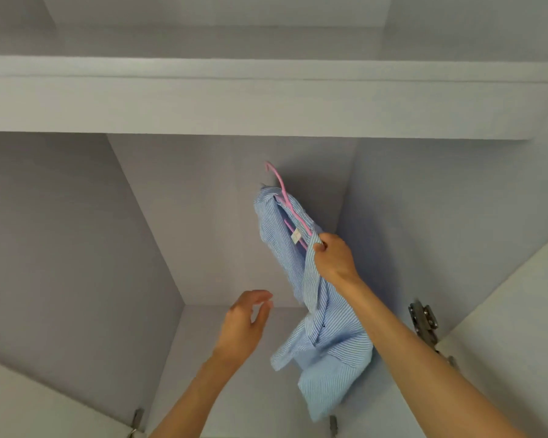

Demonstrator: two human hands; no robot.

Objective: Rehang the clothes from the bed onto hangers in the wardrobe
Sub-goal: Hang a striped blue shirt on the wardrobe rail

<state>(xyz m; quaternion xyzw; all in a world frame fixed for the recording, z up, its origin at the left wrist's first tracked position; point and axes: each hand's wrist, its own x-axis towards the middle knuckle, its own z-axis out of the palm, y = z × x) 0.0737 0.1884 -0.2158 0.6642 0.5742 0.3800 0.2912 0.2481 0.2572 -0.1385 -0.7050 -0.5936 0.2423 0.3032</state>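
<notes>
Inside the wardrobe [234,216], up near the back wall, the right hand [332,257] holds a pink hanger [287,200] with a blue striped shirt [323,311] on it. The fingers are curled tight around one end of the hanger and a bit of the shirt. The hanger is tilted, with its hook pointing up toward the shelf [266,102] above. The shirt hangs down in a bunch and its bottom part droops toward the wardrobe floor. The left hand [247,324] is lower and to the left, near the shirt but not touching it. Its fingers are loose and hold nothing. A metal hinge [423,317] sits on the right side wall.
</notes>
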